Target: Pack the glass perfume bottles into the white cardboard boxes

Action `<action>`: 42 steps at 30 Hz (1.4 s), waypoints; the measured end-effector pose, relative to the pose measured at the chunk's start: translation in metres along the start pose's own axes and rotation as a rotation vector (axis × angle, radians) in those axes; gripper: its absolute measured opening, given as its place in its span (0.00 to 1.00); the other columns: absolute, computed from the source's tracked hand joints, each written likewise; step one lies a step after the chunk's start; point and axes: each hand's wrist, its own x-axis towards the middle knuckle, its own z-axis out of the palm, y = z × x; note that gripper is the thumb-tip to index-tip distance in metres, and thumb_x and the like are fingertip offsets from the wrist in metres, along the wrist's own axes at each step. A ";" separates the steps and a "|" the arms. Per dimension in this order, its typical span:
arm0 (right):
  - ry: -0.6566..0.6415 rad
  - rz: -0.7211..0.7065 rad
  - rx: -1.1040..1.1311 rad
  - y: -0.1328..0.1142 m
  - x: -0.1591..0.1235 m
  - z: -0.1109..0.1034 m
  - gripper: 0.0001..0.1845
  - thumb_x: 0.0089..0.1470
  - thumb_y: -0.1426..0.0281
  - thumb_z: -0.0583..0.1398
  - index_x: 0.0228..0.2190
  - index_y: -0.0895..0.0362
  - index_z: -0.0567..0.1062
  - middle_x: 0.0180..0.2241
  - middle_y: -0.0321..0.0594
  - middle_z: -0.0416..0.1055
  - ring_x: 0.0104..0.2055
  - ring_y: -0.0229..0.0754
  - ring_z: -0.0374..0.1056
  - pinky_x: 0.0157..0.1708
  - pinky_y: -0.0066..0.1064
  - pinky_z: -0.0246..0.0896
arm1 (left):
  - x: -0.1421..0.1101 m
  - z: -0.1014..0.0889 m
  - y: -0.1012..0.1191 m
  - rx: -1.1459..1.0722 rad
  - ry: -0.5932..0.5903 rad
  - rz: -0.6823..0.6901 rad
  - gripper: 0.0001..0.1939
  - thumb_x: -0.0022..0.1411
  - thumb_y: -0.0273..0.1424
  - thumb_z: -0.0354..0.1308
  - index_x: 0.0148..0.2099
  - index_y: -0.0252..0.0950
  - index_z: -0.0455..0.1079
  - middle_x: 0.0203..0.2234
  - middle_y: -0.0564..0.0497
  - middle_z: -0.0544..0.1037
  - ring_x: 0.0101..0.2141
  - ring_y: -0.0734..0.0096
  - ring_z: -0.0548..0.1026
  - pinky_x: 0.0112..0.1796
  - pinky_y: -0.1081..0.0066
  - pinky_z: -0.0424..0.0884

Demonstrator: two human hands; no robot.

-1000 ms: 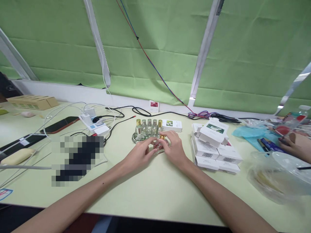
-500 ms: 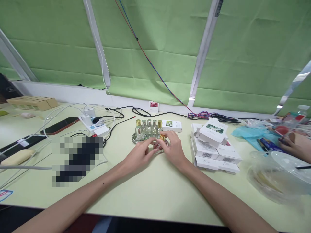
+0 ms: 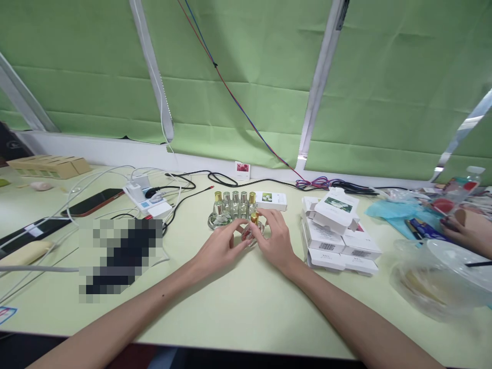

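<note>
Both my hands meet at the middle of the pale green table (image 3: 238, 302). My left hand (image 3: 221, 246) and my right hand (image 3: 274, 238) are closed around one small clear glass bottle with a gold cap (image 3: 253, 219), fingertips pinching it from either side. Just behind it stands a row of several like bottles with gold and silver caps (image 3: 232, 202). A small white box with a flower picture (image 3: 271, 200) lies right of that row.
A stack of white boxes (image 3: 338, 236) sits to the right. Another person's hand (image 3: 467, 230) rests at the far right by blue packets and a clear plastic bag (image 3: 434, 279). Phones, a power strip (image 3: 148, 202) and cables lie to the left. A cardboard tray (image 3: 48, 165) sits far left.
My hands stay on the gold-capped bottle. The right fingers have shifted slightly round the cap, and the view has dipped a little.
</note>
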 end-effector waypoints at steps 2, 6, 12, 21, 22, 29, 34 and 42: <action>-0.034 0.039 0.028 0.002 0.000 0.000 0.15 0.65 0.67 0.59 0.52 0.53 0.73 0.46 0.45 0.73 0.37 0.43 0.71 0.41 0.37 0.70 | 0.000 0.000 -0.002 0.016 0.010 0.004 0.17 0.69 0.42 0.56 0.55 0.42 0.67 0.41 0.52 0.80 0.18 0.79 0.68 0.23 0.73 0.63; -0.101 0.093 0.058 0.007 -0.002 0.001 0.17 0.64 0.66 0.59 0.54 0.55 0.71 0.48 0.45 0.74 0.31 0.39 0.70 0.38 0.35 0.71 | 0.002 -0.001 -0.011 0.113 0.088 0.005 0.18 0.68 0.43 0.57 0.55 0.40 0.68 0.42 0.51 0.78 0.21 0.77 0.69 0.28 0.70 0.67; -0.165 0.161 0.059 0.013 -0.003 0.001 0.22 0.64 0.64 0.60 0.57 0.56 0.67 0.44 0.43 0.75 0.31 0.39 0.69 0.37 0.34 0.69 | 0.005 -0.010 -0.013 0.168 0.274 0.034 0.16 0.70 0.43 0.53 0.51 0.38 0.70 0.36 0.51 0.76 0.23 0.74 0.69 0.31 0.68 0.68; -0.138 0.225 0.010 0.019 -0.001 0.000 0.16 0.66 0.64 0.57 0.52 0.56 0.71 0.44 0.44 0.73 0.32 0.41 0.69 0.36 0.34 0.68 | 0.014 -0.026 -0.023 0.288 0.654 -0.144 0.13 0.70 0.40 0.52 0.50 0.38 0.66 0.41 0.47 0.71 0.28 0.70 0.69 0.35 0.65 0.67; -0.132 0.229 0.003 0.021 -0.001 0.000 0.16 0.66 0.64 0.57 0.52 0.56 0.72 0.44 0.44 0.73 0.32 0.41 0.69 0.36 0.35 0.68 | 0.014 -0.026 -0.024 0.288 0.626 -0.183 0.14 0.70 0.42 0.51 0.50 0.38 0.66 0.42 0.47 0.71 0.28 0.69 0.70 0.35 0.65 0.67; -0.126 0.260 -0.038 0.027 -0.001 0.001 0.14 0.66 0.65 0.57 0.50 0.56 0.73 0.44 0.45 0.72 0.33 0.42 0.70 0.38 0.37 0.69 | 0.014 -0.023 -0.023 0.309 0.456 -0.278 0.18 0.74 0.46 0.44 0.48 0.39 0.67 0.43 0.47 0.73 0.32 0.65 0.73 0.37 0.63 0.65; -0.148 0.224 -0.024 0.028 -0.002 0.003 0.13 0.66 0.67 0.57 0.50 0.56 0.74 0.45 0.46 0.73 0.33 0.42 0.70 0.40 0.39 0.70 | 0.013 -0.018 -0.024 0.276 0.434 -0.197 0.18 0.73 0.46 0.45 0.48 0.39 0.68 0.43 0.47 0.73 0.32 0.65 0.74 0.37 0.62 0.67; -0.163 0.171 0.044 0.027 -0.003 0.005 0.16 0.65 0.67 0.58 0.53 0.56 0.73 0.46 0.47 0.73 0.34 0.42 0.71 0.41 0.37 0.72 | 0.011 -0.012 -0.025 0.209 0.383 -0.105 0.18 0.73 0.46 0.47 0.49 0.38 0.68 0.43 0.47 0.72 0.30 0.69 0.73 0.36 0.63 0.70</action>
